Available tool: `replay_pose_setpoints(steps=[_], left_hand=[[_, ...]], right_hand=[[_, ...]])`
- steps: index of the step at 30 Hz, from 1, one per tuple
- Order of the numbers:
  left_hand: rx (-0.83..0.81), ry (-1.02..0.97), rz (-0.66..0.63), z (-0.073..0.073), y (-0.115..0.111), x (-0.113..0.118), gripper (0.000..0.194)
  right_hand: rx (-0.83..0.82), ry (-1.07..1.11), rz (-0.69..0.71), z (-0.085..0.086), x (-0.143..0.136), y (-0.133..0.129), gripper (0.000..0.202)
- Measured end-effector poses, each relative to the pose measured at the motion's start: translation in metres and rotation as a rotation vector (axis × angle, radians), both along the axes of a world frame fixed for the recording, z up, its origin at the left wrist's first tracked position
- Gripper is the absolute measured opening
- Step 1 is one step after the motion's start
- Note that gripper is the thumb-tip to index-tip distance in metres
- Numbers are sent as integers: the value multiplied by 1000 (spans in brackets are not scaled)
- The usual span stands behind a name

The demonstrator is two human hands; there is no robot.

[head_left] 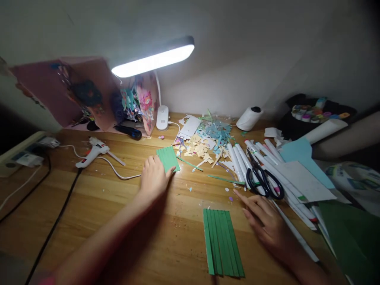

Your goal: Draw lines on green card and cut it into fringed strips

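Observation:
My left hand (154,176) rests on the lower left edge of a small green striped piece (168,158), its thumb along the bottom edge. Its curled fingers partly cover the piece. My right hand (263,219) hovers or rests over the table to the right, fingers apart, index finger stretched toward a small purple dot (230,199). Nothing shows in it. Between my hands and nearer to me lies a larger panel of green strips (224,241) side by side. Black-handled scissors (264,180) lie on white markers (237,162), just beyond my right hand.
Paper scraps (208,138) are heaped at the back centre. A glue gun (95,152) with its cord lies left. A lit lamp (154,61) hangs over the back. Pink decorated box (101,95) stands back left, white spool (249,118) and marker holder (314,114) back right.

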State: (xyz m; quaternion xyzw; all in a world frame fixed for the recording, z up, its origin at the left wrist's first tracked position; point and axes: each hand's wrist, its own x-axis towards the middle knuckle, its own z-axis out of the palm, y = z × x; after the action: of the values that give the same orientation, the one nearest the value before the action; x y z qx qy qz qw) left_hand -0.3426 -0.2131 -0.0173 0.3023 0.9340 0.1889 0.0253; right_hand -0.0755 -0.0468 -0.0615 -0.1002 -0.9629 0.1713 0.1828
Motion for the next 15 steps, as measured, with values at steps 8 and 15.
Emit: replay_pose_setpoints(steps=[8, 15], left_hand=[[163, -128, 4, -21, -1, -34, 36], [471, -332, 0, -7, -8, -30, 25]], right_hand=[[72, 146, -385, -1, 9, 19, 22], [78, 72, -583, 4, -6, 48, 20]])
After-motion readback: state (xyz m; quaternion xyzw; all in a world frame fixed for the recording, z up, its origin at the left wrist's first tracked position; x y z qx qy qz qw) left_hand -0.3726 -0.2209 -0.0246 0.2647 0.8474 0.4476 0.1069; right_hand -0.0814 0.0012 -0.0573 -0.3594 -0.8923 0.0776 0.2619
